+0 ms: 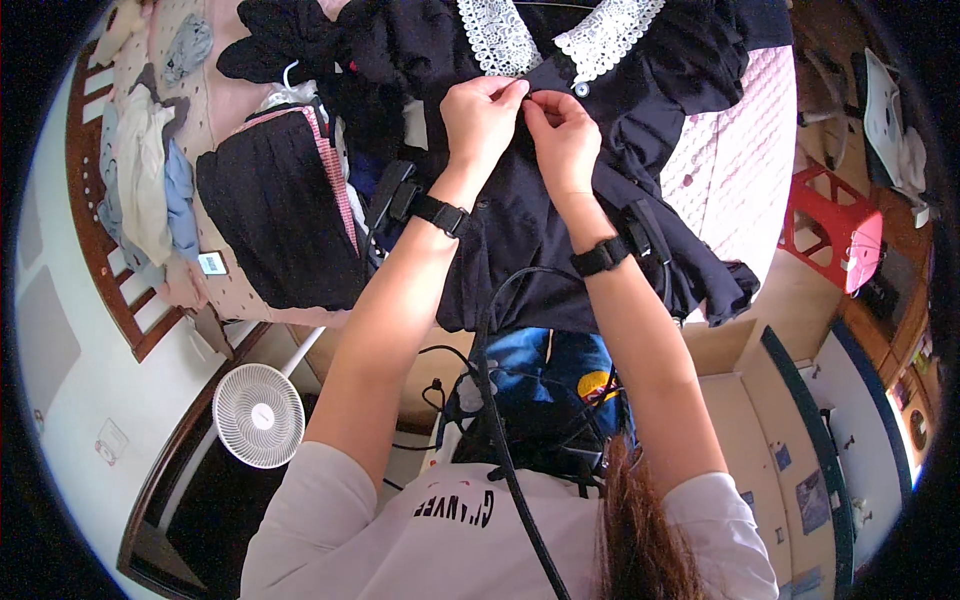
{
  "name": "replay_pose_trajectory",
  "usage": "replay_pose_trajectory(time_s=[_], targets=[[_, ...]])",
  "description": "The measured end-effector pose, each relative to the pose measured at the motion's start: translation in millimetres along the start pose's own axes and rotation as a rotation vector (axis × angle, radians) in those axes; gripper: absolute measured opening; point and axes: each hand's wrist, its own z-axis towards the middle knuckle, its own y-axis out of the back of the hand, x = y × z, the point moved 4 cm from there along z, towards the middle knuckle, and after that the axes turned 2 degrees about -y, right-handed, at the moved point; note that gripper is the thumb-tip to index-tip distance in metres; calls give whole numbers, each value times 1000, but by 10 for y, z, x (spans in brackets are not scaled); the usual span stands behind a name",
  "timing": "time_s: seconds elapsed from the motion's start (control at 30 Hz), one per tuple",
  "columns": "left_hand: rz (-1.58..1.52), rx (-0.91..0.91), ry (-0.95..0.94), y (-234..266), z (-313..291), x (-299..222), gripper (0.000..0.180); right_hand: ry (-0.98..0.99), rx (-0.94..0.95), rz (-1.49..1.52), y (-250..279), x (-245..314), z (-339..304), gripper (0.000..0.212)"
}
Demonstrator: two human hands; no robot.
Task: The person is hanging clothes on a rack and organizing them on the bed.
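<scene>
- Hands meet at the front of a dark navy garment (530, 230) spread flat on the bed (730, 150), just under its white lace collar (560, 35).
- Left hand (482, 118) pinches the fabric edge beside a small pale button (581, 89), fingers closed on the cloth.
- Right hand (565, 135) pinches the same placket, fingertips touching the left's.
- Black straps sit on both wrists.
- Folded black skirt (275, 215) lies to the left; white fan (259, 415) stands on the floor below.
</scene>
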Motion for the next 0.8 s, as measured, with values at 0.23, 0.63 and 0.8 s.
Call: replay_pose_trajectory(time_s=[0.23,0.63,0.8], targets=[[65,-92,-51,10,-29,45,14,54,85,-67,21,35,67,19],[-555,-157,477,-167,-108,213,14,356,64,-90,41,115,142,11],[-385,-153,379,-139,-81,185,13,383,101,-191,38,121,171,12]])
